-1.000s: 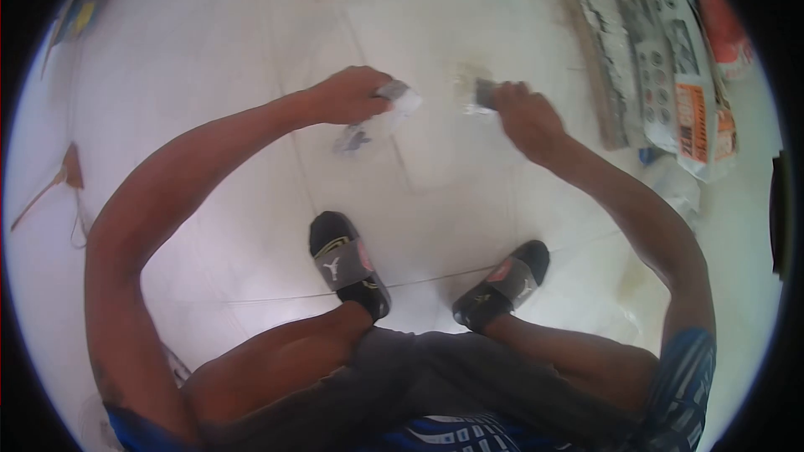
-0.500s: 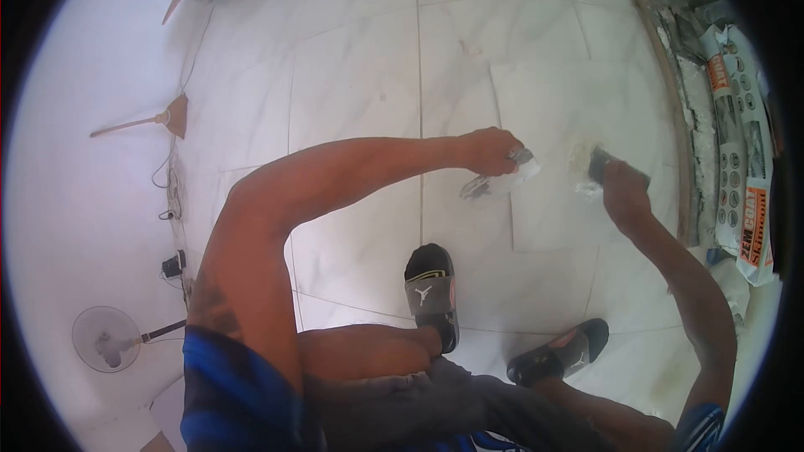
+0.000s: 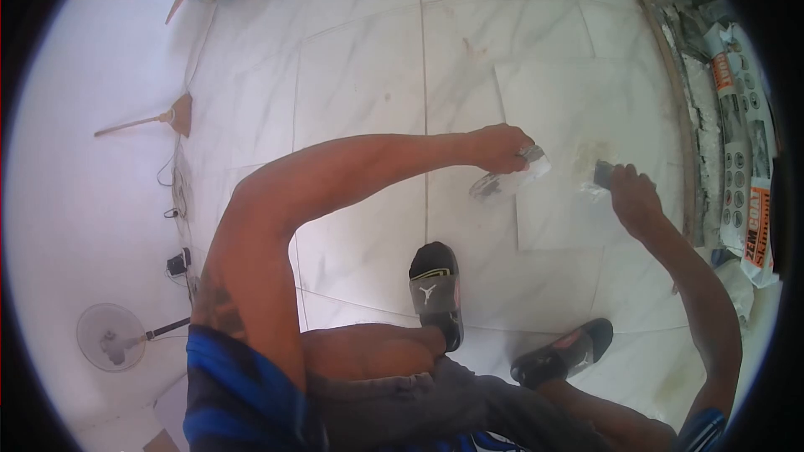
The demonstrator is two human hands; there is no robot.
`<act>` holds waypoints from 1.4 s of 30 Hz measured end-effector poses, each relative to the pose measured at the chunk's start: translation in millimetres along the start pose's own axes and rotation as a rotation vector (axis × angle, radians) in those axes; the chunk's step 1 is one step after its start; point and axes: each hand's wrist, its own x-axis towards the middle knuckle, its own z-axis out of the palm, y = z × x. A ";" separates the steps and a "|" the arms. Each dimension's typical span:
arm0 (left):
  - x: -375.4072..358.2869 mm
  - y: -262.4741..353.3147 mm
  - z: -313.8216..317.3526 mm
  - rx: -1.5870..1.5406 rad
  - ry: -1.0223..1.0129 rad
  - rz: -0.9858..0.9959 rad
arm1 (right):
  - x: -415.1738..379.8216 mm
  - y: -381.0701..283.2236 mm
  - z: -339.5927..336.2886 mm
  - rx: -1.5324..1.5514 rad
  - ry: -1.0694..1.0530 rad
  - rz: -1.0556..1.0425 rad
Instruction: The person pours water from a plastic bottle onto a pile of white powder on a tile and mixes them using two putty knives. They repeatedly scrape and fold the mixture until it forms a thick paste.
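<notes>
My left hand (image 3: pixel 501 149) is closed on a putty knife (image 3: pixel 529 166), whose broad blade carries whitish material and hangs over the tiled floor. Further right, my right hand (image 3: pixel 637 199) grips a dark flat scraper (image 3: pixel 603 174). The scraper is at a damp, whitish patch of compound (image 3: pixel 595 191) on a pale square sheet (image 3: pixel 553 218) lying on the floor. A gap separates the two tools.
Skimcoat bags (image 3: pixel 758 226) and boards (image 3: pixel 699 117) line the right side. A broom (image 3: pixel 178 115), cables, a black adapter (image 3: pixel 177 263) and a standing fan (image 3: pixel 111 336) are at the left. My sandalled feet (image 3: pixel 435 289) are below.
My right hand has turned slightly, with its fingers now showing more on the scraper. The whole view has shifted a little, and my left hand keeps its hold.
</notes>
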 end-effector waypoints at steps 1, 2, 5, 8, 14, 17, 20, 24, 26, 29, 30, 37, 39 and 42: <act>-1.7 1.8 -0.2 0.014 -0.006 -0.025 | 3.3 1.4 -5.7 -0.046 -0.016 -0.022; -2.9 1.4 -1.2 0.033 -0.014 -0.049 | 6.4 -1.6 -8.0 -0.016 0.025 0.002; -4.7 3.4 -4.7 0.038 -0.036 -0.053 | 7.6 -4.4 1.2 -0.017 0.069 0.046; 4.0 -15.5 6.0 0.163 -0.014 0.053 | 6.1 3.0 24.5 -0.064 -0.005 -0.046; 2.7 -26.4 11.5 0.099 0.009 0.049 | 24.3 63.2 -26.5 0.369 -0.067 0.113; -12.8 4.5 -9.7 0.009 -0.004 -0.039 | 30.5 97.0 -46.5 0.565 -0.136 0.260; -12.6 1.6 -9.0 -0.047 0.017 -0.022 | 27.7 125.9 -37.0 0.668 -0.114 0.379; -15.4 8.9 -9.5 -0.087 0.015 -0.126 | 28.0 149.7 -22.1 0.666 -0.175 0.378; -18.1 14.0 -14.1 -0.119 -0.014 -0.206 | 35.6 151.7 -12.3 0.718 -0.172 0.389; -19.9 10.9 -13.1 -0.147 -0.019 -0.191 | 50.2 144.3 2.5 0.783 -0.171 0.361; -20.3 11.3 -13.6 -0.158 -0.021 -0.190 | 57.7 137.0 7.1 0.833 -0.171 0.348; -21.9 13.3 -15.1 -0.153 -0.009 -0.176 | 70.4 59.4 -47.1 0.533 -0.282 0.160; -21.0 11.5 -14.2 -0.155 -0.001 -0.161 | 56.2 39.3 -34.2 0.350 -0.180 0.039; -17.2 6.2 -10.1 -0.157 0.012 -0.133 | 20.5 1.4 -11.5 0.080 -0.061 -0.108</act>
